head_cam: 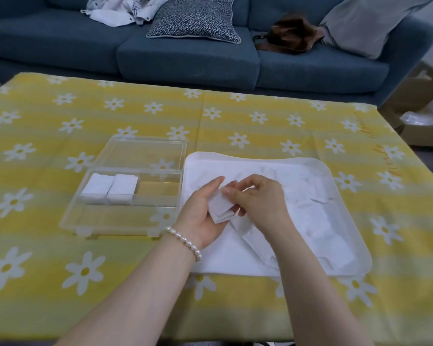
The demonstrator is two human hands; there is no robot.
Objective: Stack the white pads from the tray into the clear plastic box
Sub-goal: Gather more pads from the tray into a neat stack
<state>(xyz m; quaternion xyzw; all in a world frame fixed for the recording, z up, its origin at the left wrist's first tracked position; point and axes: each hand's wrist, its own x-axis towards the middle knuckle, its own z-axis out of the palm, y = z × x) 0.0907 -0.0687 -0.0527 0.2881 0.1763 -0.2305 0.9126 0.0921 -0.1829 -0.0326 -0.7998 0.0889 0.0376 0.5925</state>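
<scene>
Pads [220,208] half hidden by hands

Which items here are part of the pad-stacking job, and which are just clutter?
Job:
- clear box, two stacks already inside
- white tray
- loose pads in the tray
- small pad bundle, left hand holding, right hand pinching

Clutter:
- sofa
- patterned cushion
- brown bag
- cardboard box

A patterned cushion [194,20] and brown bag [289,36] lie on the blue sofa [185,58].
</scene>
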